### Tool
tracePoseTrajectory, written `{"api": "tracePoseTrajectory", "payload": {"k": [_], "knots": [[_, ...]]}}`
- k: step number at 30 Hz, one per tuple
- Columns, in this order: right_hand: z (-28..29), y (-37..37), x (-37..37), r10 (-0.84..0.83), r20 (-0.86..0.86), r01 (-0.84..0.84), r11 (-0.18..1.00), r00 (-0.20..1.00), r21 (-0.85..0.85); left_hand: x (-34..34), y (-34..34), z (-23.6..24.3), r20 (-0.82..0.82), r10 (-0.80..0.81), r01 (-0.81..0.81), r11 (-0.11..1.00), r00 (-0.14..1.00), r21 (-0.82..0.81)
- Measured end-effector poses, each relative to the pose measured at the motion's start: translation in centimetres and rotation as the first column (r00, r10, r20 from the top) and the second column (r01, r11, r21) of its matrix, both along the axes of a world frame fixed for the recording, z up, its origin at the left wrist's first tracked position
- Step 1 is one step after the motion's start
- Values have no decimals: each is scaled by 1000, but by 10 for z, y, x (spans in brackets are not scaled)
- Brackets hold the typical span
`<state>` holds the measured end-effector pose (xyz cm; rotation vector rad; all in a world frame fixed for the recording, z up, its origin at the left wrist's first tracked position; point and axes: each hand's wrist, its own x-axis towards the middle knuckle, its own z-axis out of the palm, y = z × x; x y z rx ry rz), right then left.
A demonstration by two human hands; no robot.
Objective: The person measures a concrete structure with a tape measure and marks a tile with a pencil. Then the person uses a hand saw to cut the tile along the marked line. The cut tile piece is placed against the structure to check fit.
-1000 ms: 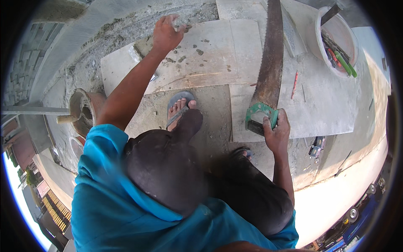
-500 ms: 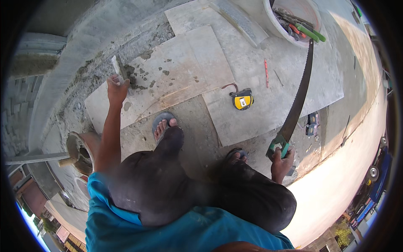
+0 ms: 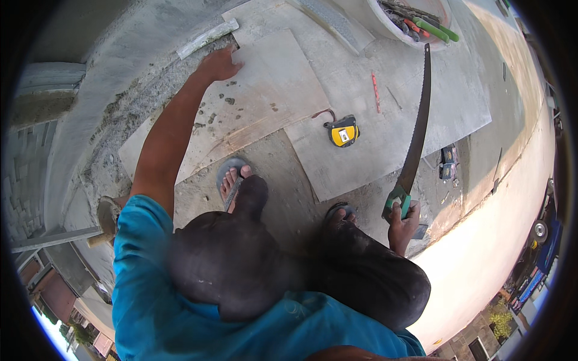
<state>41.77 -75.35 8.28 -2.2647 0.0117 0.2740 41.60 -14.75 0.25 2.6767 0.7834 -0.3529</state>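
Note:
My left hand [image 3: 220,64] reaches to the far left, at the far edge of a dusty board [image 3: 283,78], thumb and fingers apart and nothing visible in them. Just beyond it a pale, narrow strip [image 3: 208,39] lies on the rubble at the foot of the wall, apart from the fingers. My right hand [image 3: 403,225] grips the green handle of a handsaw [image 3: 417,132], whose long toothed blade points away over a second grey board [image 3: 343,174]. Between the hands, a yellow and black tape measure [image 3: 343,132] rests on the boards beside a red pencil-like stick [image 3: 376,92].
A white bucket [image 3: 361,24] of tools, some green-handled, stands at the far right. Beside it lies a long grey strip [image 3: 334,24]. Dark crumbs are scattered on the left board. Right of the saw is a small dark box [image 3: 448,162]. A round container [image 3: 108,213] sits left of my knees.
My left hand has moved away and rightward, letting go of the pale strip, which now lies along the rubble. The saw has shifted slightly left in view, still in my right hand.

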Motion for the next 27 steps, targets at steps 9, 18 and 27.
{"api": "tracePoseTrajectory", "payload": {"k": [9,18,27], "knots": [[6,-10,-6,236,227,-205,967,945,-151,-14,5,81,133,33,-40,998,991,50],[-53,64,67,494,614,-422,865,615,-273,-44,-71,153,183,-57,22,983,981,184],[-83,26,167,702,628,-295,712,335,-638,-46,-54,174,218,0,-58,964,976,259]]}}
